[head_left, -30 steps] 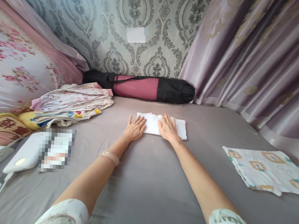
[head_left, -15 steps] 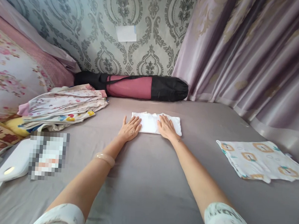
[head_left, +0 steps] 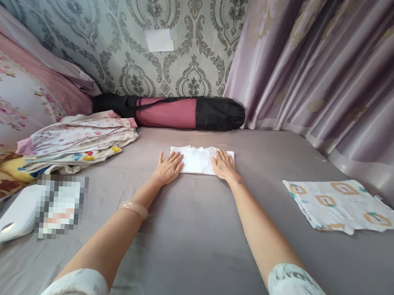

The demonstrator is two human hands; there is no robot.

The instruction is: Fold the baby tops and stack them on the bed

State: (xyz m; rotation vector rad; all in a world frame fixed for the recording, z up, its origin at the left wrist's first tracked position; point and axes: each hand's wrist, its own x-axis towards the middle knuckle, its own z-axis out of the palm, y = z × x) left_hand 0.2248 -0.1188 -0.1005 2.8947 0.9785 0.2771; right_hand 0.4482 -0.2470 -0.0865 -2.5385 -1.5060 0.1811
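Observation:
A folded white cloth (head_left: pixel 198 161) lies flat on the grey sheet (head_left: pixel 198 236), its long side running left to right. My left hand (head_left: pixel 169 167) rests flat over its left end, fingers stretched out. On the right end lies my right hand (head_left: pixel 225 165), palm down with the fingers extended. Neither hand grips the cloth. Its far edge looks slightly uneven, and both ends are partly covered by my hands.
A patterned folded garment (head_left: pixel 343 205) lies at the right. Piled clothes (head_left: pixel 80 136) sit at the left, near a white device with a cable (head_left: pixel 15 216) and a blurred-out item (head_left: pixel 63 206). A black and pink rolled bag (head_left: pixel 165 112) lies against the wall; curtains (head_left: pixel 309 61) hang right.
My right hand has slid rightward along the white cloth to its right end. My left hand stays at the left end. The whole view has shifted slightly.

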